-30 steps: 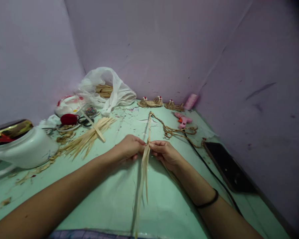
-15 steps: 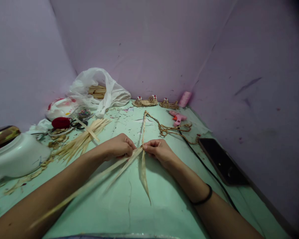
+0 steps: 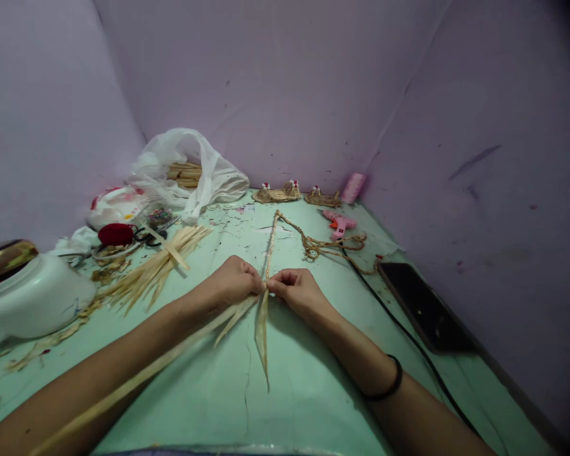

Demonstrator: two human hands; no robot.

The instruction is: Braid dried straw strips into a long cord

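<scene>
A thin braid of pale straw (image 3: 272, 244) runs from the table's middle toward me, and its near end lies between my hands. My left hand (image 3: 240, 280) is closed on straw strips (image 3: 232, 316) at that end; one long strip trails over my left forearm to the lower left. Thumb and fingertips of my right hand (image 3: 297, 291) pinch the braid's end from the right. Below the fingertips a wider strip (image 3: 262, 335) hangs down to a point. Beyond, the braid's far end bends right into a loose brown tangle of cord (image 3: 323, 246).
Loose straw strips (image 3: 159, 269), scissors (image 3: 156, 237), a red pincushion (image 3: 116, 234), a white pot (image 3: 38, 297) and a plastic bag (image 3: 223, 180) stand left. Small woven pieces (image 3: 278, 194), pink thread (image 3: 353, 188), a glue gun (image 3: 341, 225) with black cord and a phone (image 3: 422, 307) lie behind and right.
Both hands and the near end of the braid have shifted slightly left and toward me. My left hand has come closer to my right fingertips, and the hanging strip has swung left.
</scene>
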